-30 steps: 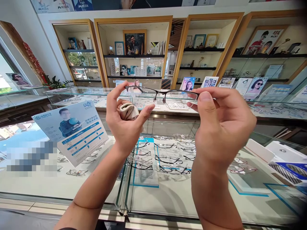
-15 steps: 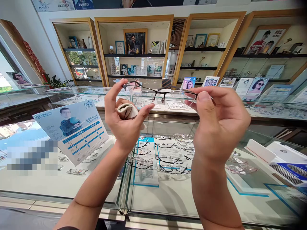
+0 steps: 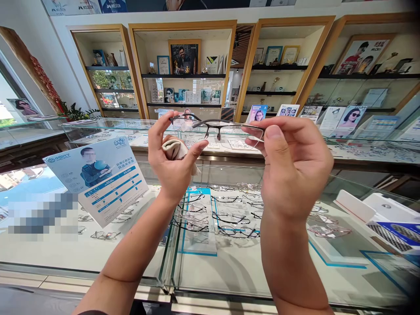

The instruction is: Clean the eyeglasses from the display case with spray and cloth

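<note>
A pair of dark half-rim eyeglasses (image 3: 214, 126) is held up level in front of me, above the glass counter. My right hand (image 3: 292, 170) pinches its right end between thumb and fingers. At the left end, the index fingertip of my left hand (image 3: 172, 173) touches the frame by the hinge. Curled fingers of that same hand keep a pale folded cloth (image 3: 175, 150) against the palm, while its thumb points toward the lenses without touching them. The temples extend away from me and are partly hidden by the frame and my fingers.
Below my hands, the glass display case (image 3: 210, 280) contains rows of spectacle frames (image 3: 231, 217). A blue and white sign (image 3: 98, 179) stands at left, and an open white box (image 3: 387, 214) lies at right. Another glass counter (image 3: 138, 139) runs behind, before wooden wall shelves (image 3: 183, 24).
The eyeglasses and my right hand have shifted slightly left. My left hand has moved a little to the right, bringing the hands closer together. The cloth stays in the left palm.
</note>
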A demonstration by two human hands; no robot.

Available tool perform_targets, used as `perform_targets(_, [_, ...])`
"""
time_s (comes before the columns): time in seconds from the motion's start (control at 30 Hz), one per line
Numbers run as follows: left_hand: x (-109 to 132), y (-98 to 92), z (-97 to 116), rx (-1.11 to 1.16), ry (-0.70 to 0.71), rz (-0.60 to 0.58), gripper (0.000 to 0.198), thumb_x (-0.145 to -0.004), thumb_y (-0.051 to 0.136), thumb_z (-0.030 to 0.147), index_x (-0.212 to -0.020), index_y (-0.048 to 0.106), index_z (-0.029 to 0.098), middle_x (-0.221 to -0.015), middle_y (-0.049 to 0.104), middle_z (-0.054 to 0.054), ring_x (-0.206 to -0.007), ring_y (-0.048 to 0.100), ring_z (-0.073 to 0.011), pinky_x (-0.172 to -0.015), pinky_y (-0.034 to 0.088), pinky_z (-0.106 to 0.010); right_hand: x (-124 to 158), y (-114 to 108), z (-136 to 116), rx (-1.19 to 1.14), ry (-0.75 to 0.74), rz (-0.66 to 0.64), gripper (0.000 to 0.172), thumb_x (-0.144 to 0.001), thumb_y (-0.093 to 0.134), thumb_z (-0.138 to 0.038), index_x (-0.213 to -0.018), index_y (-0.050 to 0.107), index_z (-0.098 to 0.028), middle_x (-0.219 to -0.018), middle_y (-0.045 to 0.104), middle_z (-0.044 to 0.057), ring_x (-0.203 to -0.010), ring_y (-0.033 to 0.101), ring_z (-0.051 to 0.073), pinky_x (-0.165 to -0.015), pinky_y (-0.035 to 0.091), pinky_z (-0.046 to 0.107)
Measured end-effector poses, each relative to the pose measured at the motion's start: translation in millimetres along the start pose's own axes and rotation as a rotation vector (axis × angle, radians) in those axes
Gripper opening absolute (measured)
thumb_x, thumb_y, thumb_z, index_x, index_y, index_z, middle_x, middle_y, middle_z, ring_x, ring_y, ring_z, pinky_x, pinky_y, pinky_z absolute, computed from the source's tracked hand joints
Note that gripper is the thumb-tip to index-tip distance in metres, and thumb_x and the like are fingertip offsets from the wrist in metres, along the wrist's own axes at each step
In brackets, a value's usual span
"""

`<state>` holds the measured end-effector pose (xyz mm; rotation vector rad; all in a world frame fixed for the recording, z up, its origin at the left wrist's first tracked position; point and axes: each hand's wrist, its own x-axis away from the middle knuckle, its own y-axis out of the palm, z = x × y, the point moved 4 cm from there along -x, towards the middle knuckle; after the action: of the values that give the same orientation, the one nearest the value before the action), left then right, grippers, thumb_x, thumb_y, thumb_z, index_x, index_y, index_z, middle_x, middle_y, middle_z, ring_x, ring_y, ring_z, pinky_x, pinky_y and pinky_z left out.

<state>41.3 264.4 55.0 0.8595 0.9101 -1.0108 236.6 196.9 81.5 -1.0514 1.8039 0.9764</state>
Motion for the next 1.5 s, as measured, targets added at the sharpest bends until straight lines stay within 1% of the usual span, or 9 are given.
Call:
perform_targets(0.1, [-0.8, -1.7, 3.8, 0.003, 0.044, 0.087, 0.073, -0.080, 0.091, 0.057, -0.140, 0.059, 0.032, -0.147, 0.063, -0.011, -0.131, 0.065, -0.0302, -0.089, 0.059, -0.038, 1.2, 0.7, 0.1, 0.005, 0.016, -0.034, 0.014, -0.106, 0.062, -0.040, -0.109, 0.073, -0.031, -0.110, 0.076, 0.003, -0.104, 0.078, 0.023, -0.087, 0.069, 0.044])
perform_targets(0.4, [-1.0, 1.1, 13.3, 0.012, 0.048, 0.083, 0.065, -0.079, 0.094, 0.048, -0.134, 0.063, 0.031, -0.142, 0.068, -0.009, -0.134, 0.064, -0.0292, -0.095, 0.060, -0.039, -2.4, -0.8, 15.4, -0.047, 0.062, -0.050, 0.016, -0.106, 0.064, -0.041, -0.110, 0.072, -0.029, -0.105, 0.075, 0.002, -0.099, 0.080, 0.022, -0.088, 0.068, 0.042])
perform_targets(0.63, [-0.3, 1.8, 18.9, 0.035, -0.048, 0.042, 0.065, -0.081, 0.092, 0.051, -0.134, 0.059, 0.031, -0.133, 0.073, -0.008, -0.115, 0.073, -0.0235, -0.083, 0.061, -0.034, -6.6, -2.6, 28.9, -0.067, 0.075, -0.026, 0.010, -0.101, 0.069, -0.034, -0.104, 0.075, -0.027, -0.102, 0.075, 0.000, -0.099, 0.076, 0.019, -0.094, 0.064, 0.040])
perform_targets(0.83, [2.2, 1.3, 15.2, 0.051, -0.067, 0.049, 0.068, -0.082, 0.088, 0.061, -0.134, 0.055, 0.032, -0.125, 0.075, -0.007, -0.090, 0.074, -0.0181, -0.069, 0.056, -0.031, -6.9, -2.2, 34.8, -0.042, 0.068, -0.085, 0.012, -0.102, 0.067, -0.037, -0.106, 0.074, -0.029, -0.103, 0.074, 0.001, -0.098, 0.076, 0.020, -0.092, 0.065, 0.041])
perform_targets(1.13, [3.2, 1.3, 12.5, 0.160, -0.102, 0.058, 0.078, -0.078, 0.089, 0.065, -0.136, 0.048, 0.034, -0.123, 0.076, -0.007, -0.085, 0.072, -0.0171, -0.066, 0.052, -0.031, -7.1, 0.6, 34.7, -0.053, 0.111, -0.131, 0.008, -0.099, 0.068, -0.033, -0.102, 0.074, -0.028, -0.100, 0.074, 0.001, -0.093, 0.076, 0.019, -0.089, 0.066, 0.040])
perform_targets(1.23, [-2.6, -0.6, 6.4, 0.230, -0.192, 0.008, 0.076, -0.077, 0.090, 0.064, -0.136, 0.051, 0.036, -0.122, 0.076, -0.006, -0.078, 0.070, -0.0144, -0.063, 0.050, -0.030, -7.5, 1.3, 33.6, -0.097, 0.140, -0.173, 0.012, -0.101, 0.064, -0.034, -0.104, 0.074, -0.028, -0.102, 0.075, 0.001, -0.095, 0.076, 0.019, -0.090, 0.065, 0.040])
perform_targets(1.3, [-8.6, -1.5, -0.4, 0.300, -0.311, -0.070, 0.070, -0.079, 0.088, 0.064, -0.134, 0.055, 0.035, -0.116, 0.077, -0.005, -0.070, 0.066, -0.0119, -0.058, 0.047, -0.028, -8.1, 2.3, 31.7, -0.116, 0.128, -0.209, 0.016, -0.103, 0.061, -0.037, -0.106, 0.075, -0.030, -0.104, 0.075, 0.001, -0.097, 0.076, 0.020, -0.089, 0.065, 0.041])
perform_targets(1.4, [-13.9, -0.8, -10.0, 0.410, -0.554, -0.234, 0.059, -0.080, 0.084, 0.064, -0.125, 0.066, 0.029, -0.101, 0.077, -0.005, -0.058, 0.058, -0.0093, -0.048, 0.039, -0.026, -8.2, 6.0, 23.5, -0.085, 0.042, -0.280, 0.017, -0.100, 0.066, -0.038, -0.113, 0.076, -0.032, -0.113, 0.077, 0.002, -0.107, 0.075, 0.023, -0.095, 0.064, 0.046])
perform_targets(1.5, [-9.0, 2.8, -12.2, 0.507, -0.772, -0.412, 0.051, -0.080, 0.082, 0.064, -0.110, 0.074, 0.024, -0.096, 0.077, -0.007, -0.052, 0.052, -0.0083, -0.043, 0.032, -0.025, -5.2, 13.5, 11.6, 0.025, -0.061, -0.409, 0.033, -0.090, 0.078, -0.038, -0.123, 0.076, -0.035, -0.131, 0.076, 0.003, -0.127, 0.069, 0.029, -0.109, 0.057, 0.054])
